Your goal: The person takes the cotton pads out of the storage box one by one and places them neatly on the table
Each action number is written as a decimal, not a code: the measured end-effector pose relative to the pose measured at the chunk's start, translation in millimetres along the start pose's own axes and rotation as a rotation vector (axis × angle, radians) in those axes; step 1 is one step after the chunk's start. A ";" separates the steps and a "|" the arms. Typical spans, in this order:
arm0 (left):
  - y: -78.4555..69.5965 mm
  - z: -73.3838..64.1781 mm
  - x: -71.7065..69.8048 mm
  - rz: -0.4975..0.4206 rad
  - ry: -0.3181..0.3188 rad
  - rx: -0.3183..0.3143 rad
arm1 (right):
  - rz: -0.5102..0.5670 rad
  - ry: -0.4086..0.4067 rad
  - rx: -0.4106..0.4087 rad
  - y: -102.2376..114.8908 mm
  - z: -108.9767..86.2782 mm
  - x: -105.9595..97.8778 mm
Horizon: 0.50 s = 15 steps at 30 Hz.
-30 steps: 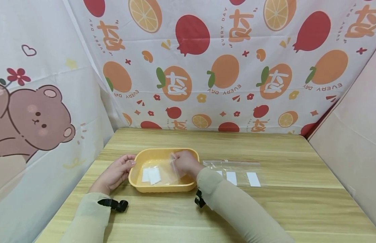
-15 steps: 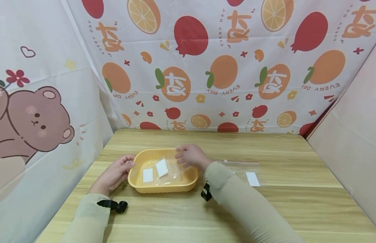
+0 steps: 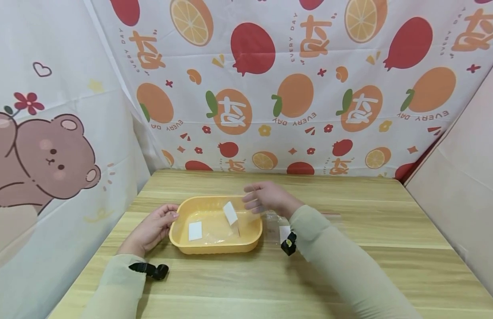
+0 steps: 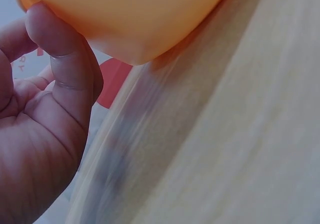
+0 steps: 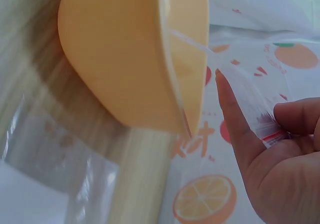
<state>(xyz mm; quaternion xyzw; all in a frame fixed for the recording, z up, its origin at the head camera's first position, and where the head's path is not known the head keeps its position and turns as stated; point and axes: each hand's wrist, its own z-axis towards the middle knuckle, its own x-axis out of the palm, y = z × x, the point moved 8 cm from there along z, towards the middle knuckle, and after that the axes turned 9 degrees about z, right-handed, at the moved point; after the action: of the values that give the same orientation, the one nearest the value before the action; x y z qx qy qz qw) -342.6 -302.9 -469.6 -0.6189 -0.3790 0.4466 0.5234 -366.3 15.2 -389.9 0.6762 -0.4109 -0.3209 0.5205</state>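
Note:
A yellow plastic basin (image 3: 214, 249) stands on the table. My left hand (image 3: 152, 226) holds its left end, thumb at the rim in the left wrist view. Above the basin's right side, my right hand (image 3: 272, 198) pinches a clear zip bag (image 5: 245, 91) near its red seal line, between thumb and fingers. A white rectangular piece (image 3: 230, 213) in this bag hangs tilted over the basin, and the bag's lower part overlaps the basin. Another white piece (image 3: 195, 231), in clear film, lies inside at the left.
On the wooden table (image 3: 230, 288), right of the basin, lie clear zip bags (image 3: 273, 226) with a white piece (image 3: 285, 232), partly hidden by my right forearm. A fruit-print cloth (image 3: 250, 115) hangs behind, a bear-print cloth (image 3: 110, 190) at the left.
My right hand has moved up and right out of the basin, drawing the zip bag and its white piece away from the other one. My left hand stays at the basin's left end.

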 end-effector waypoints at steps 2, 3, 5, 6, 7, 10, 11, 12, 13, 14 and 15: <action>-0.1 -1.3 0.2 -0.007 0.002 0.001 | -0.004 -0.005 0.003 3.2 -3.4 -6.3; -0.5 -1.9 0.7 -0.010 0.008 0.006 | -0.006 -0.006 0.001 5.2 -5.3 -9.3; -1.1 -3.2 1.5 -0.021 0.009 0.009 | -0.012 -0.004 -0.003 9.4 -10.2 -15.0; -1.6 -3.9 2.0 -0.028 0.008 0.011 | -0.022 -0.002 -0.009 11.7 -13.0 -17.7; -2.1 -4.6 2.8 -0.027 0.012 0.015 | -0.031 0.003 -0.013 14.0 -15.7 -20.6; -2.3 -6.3 4.3 -0.024 0.013 0.016 | -0.052 0.020 -0.031 20.7 -23.9 -30.1; -2.1 -6.8 4.7 -0.023 0.014 0.016 | -0.060 0.028 -0.038 22.6 -26.2 -33.7; -2.1 -7.2 5.0 -0.023 0.015 0.016 | -0.070 0.034 -0.044 24.2 -28.4 -38.0; -2.0 -7.6 5.5 -0.021 0.018 0.015 | -0.079 0.040 -0.050 25.9 -30.5 -42.3; -2.2 -8.0 5.8 -0.023 0.018 0.016 | -0.086 0.048 -0.056 27.5 -32.8 -46.4; -2.4 -8.4 6.1 -0.023 0.018 0.016 | -0.098 0.057 -0.063 29.6 -35.5 -50.0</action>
<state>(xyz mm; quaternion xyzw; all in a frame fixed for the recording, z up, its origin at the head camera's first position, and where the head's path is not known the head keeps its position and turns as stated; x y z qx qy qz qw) -332.8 -299.4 -467.7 -0.6141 -0.3778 0.4379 0.5370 -365.0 71.8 -352.0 0.6875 -0.3519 -0.3396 0.5368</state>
